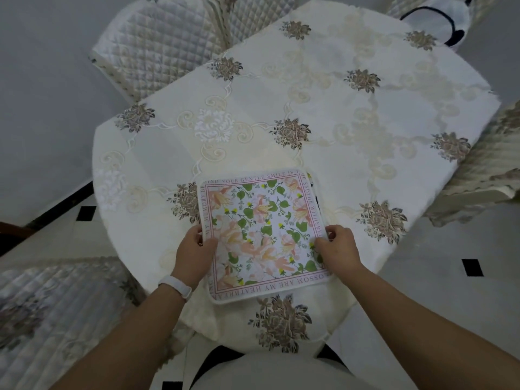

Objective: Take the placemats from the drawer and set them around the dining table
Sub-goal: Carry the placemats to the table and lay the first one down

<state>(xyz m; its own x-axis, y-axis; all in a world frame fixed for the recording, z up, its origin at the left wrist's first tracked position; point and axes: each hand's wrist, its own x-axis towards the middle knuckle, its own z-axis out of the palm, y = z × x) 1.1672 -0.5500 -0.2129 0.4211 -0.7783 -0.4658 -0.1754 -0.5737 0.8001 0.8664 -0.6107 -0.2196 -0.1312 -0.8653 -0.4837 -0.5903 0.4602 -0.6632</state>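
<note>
A square floral placemat (263, 233) with a pink lettered border lies at the near end of the dining table (337, 114), which wears a cream embroidered cloth. A dark edge peeks out under its far right side, so it may top a stack; I cannot tell how many mats there are. My left hand (194, 249), a white band on its wrist, pinches the mat's left edge. On the right edge my right hand (337, 247) grips the mat, thumb on top.
Quilted cream chairs stand around the table: one at the far left (157, 49), one at the near left (50, 313), one on the right (484, 175). A black-and-white plush object (439, 21) sits at the far right. The floor is grey with black tile insets.
</note>
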